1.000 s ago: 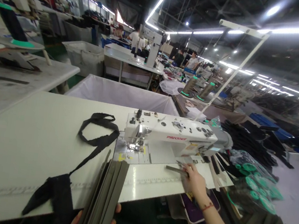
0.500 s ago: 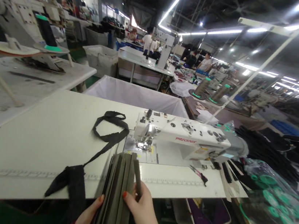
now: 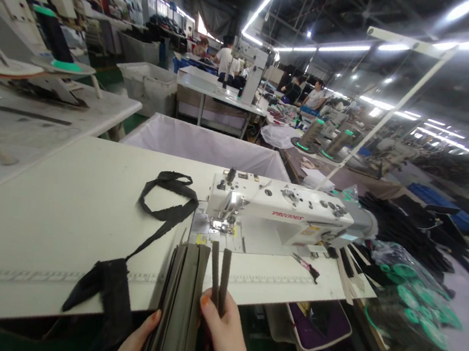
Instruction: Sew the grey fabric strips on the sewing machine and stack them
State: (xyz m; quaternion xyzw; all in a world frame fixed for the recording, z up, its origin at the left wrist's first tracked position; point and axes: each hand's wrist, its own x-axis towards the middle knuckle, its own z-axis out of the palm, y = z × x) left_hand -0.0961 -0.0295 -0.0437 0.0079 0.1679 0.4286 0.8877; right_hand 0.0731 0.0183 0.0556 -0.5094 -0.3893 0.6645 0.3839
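My left hand (image 3: 137, 336) is closed around the left side of a bundle of olive-grey fabric strips (image 3: 183, 307), which stands at the table's front edge. To the right of the bundle, my right hand (image 3: 227, 336) pinches two narrow olive strips (image 3: 225, 275) between thumb and fingers. They point upward, a small gap away from the bundle. Just beyond the bundle's top is the needle area of a white sewing machine (image 3: 277, 209). A long black fabric band (image 3: 115, 292) lies looped on the table to the left, one end hanging over the edge.
Small scissors (image 3: 306, 267) lie right of my hands on the white table (image 3: 62, 204), which has a printed ruler along its front. Behind it is a large lined bin (image 3: 212, 144). Bagged green spools (image 3: 413, 291) and dark fabric are at the right. Several people work farther back.
My right hand has drawn a second narrow strip away from the bundle, moving slightly right. My left hand still grips the bundle. The camera view has shifted a little.
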